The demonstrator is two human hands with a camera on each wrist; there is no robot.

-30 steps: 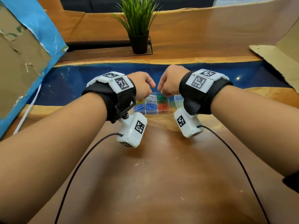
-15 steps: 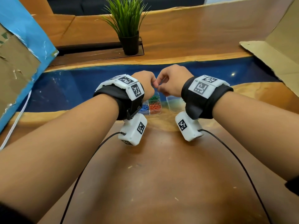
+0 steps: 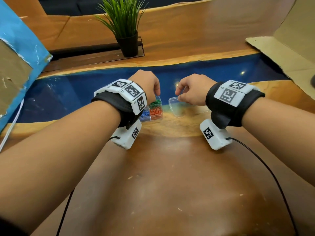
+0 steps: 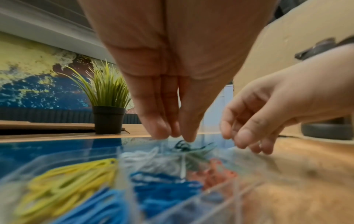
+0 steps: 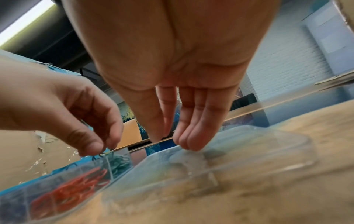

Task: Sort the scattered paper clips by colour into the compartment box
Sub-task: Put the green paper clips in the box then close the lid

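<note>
Green clip [image 5: 102, 154] pinched in L hand [image 3: 148, 84] over compartment box [image 3: 156, 114], R hand [image 3: 192, 92] empty, fingers loose.

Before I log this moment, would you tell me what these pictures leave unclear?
- Head view: the left hand and wristband hide most of the compartment box.
- Left wrist view: blur keeps the clip at the left fingertips unreadable; colour uncertain.
- Right wrist view: the clear lid is smeared; whether the right hand touches it is unclear.

In the head view the left hand [image 3: 146, 86] and its wristband hide most of the compartment box [image 3: 154, 111]. Beneath each hand, wrist views blur the paper clips [image 4: 72, 174].
</note>
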